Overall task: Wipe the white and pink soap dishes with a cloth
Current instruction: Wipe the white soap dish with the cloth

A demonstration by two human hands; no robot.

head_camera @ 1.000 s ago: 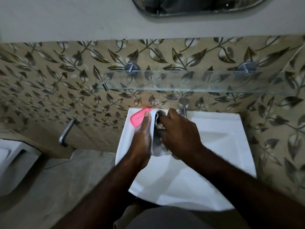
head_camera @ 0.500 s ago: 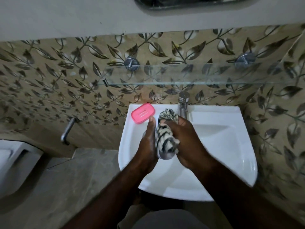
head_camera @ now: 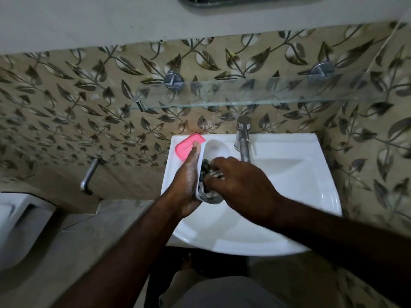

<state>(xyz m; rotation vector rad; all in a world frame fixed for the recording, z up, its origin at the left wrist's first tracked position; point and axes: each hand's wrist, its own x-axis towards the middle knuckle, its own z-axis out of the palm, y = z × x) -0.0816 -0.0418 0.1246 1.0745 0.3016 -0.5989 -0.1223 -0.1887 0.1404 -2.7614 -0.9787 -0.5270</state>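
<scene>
My left hand (head_camera: pixel 186 176) holds the white soap dish (head_camera: pixel 214 150) from its left side, tilted over the basin. My right hand (head_camera: pixel 242 185) presses a striped grey and white cloth (head_camera: pixel 205 187) into the lower end of the dish. The upper part of the dish's hollow is bare and in view. The pink soap dish (head_camera: pixel 189 144) lies on the sink's back left corner, partly hidden behind my left fingers.
The white sink (head_camera: pixel 300 181) has a chrome tap (head_camera: pixel 243 138) at the back, just right of the white dish. A glass shelf (head_camera: pixel 244 94) juts from the leaf-patterned wall above. A metal handle (head_camera: pixel 89 176) and a white toilet (head_camera: pixel 13 221) are to the left.
The cloth has moved from the dish's upper end down into its lower end, baring the top of the hollow. Both hands have shifted slightly toward the pink dish.
</scene>
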